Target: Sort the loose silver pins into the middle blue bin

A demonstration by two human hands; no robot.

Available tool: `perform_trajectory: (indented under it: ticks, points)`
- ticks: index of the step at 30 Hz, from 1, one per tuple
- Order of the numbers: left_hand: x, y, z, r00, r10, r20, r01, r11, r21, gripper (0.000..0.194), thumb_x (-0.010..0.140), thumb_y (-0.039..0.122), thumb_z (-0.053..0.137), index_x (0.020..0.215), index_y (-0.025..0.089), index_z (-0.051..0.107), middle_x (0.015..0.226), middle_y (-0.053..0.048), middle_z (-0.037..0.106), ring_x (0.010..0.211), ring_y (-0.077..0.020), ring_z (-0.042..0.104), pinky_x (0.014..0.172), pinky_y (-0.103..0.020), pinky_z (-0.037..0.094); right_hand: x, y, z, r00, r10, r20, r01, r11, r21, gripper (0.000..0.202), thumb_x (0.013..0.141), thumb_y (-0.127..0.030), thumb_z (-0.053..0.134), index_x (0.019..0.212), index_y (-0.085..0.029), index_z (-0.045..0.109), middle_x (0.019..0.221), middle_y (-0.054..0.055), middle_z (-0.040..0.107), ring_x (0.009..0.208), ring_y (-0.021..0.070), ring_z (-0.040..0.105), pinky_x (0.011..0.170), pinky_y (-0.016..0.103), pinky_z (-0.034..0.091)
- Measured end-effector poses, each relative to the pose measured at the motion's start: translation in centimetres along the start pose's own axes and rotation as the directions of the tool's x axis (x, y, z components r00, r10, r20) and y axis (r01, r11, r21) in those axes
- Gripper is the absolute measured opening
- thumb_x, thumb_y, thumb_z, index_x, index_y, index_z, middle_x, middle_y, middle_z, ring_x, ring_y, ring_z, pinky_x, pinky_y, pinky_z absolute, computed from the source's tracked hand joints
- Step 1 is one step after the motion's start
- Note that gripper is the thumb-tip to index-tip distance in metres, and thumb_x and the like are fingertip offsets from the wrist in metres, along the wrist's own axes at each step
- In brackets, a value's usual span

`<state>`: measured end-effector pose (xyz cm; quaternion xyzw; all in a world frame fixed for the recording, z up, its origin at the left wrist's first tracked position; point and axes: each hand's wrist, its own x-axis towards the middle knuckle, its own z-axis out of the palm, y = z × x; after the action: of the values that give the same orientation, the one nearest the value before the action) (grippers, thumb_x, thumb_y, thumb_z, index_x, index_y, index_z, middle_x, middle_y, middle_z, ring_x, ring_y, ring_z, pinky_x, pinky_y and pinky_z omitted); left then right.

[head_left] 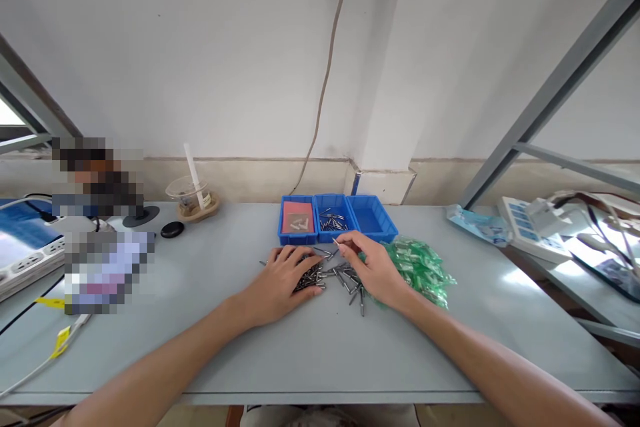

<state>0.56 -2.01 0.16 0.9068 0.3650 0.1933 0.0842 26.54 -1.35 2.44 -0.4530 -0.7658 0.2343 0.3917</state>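
Observation:
My left hand (pixel 285 283) lies with its fingers spread over a pile of small metal pins (pixel 311 277), and covers part of it. My right hand (pixel 369 265) pinches one thin metal pin (pixel 335 241) between thumb and forefinger, just in front of the blue bins. More loose pins (pixel 355 285) are scattered on the table between the hands. Green plastic packets (pixel 420 265) lie in a heap beside my right hand. Several pins (pixel 333 221) sit in the middle blue bin (pixel 330 237).
The left blue bin (pixel 299 239) holds a pink sheet and a small clear bag; the right blue bin (pixel 373 217) adjoins the middle one. On the grey table (pixel 240 353), a black round lid (pixel 173 229) lies left. Power strips (pixel 37 260) and cables flank the table's left side.

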Motion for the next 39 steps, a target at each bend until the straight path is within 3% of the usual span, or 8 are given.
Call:
perform_trajectory:
  ticks: [13,39]
  points:
    - [0.0,0.19,-0.17,1.0,-0.006,0.027,0.005,1.0,0.02,0.05,0.108,0.054,0.052,0.154,0.034,0.048,0.149,-0.007,0.055,0.132,-0.0317,0.049,0.109,-0.052,0.041,0.1,-0.08,-0.16,1.0,-0.004,0.008,0.004,1.0,-0.018,0.022,0.109,-0.04,0.05,0.112,-0.026,0.067,0.097,0.003,0.072,0.084,0.0219,0.065,0.079,0.035,0.051]
    - [0.03,0.11,-0.07,1.0,0.006,0.019,-0.007,0.999,0.045,0.051,0.108,0.054,0.053,0.153,0.032,0.05,0.149,-0.007,0.055,0.131,-0.0311,0.05,0.109,-0.051,0.042,-0.01,-0.28,-0.26,0.999,-0.002,0.032,0.003,1.0,-0.02,0.02,0.109,-0.037,0.052,0.115,-0.027,0.068,0.106,0.003,0.075,0.091,0.0206,0.068,0.08,0.033,0.052]
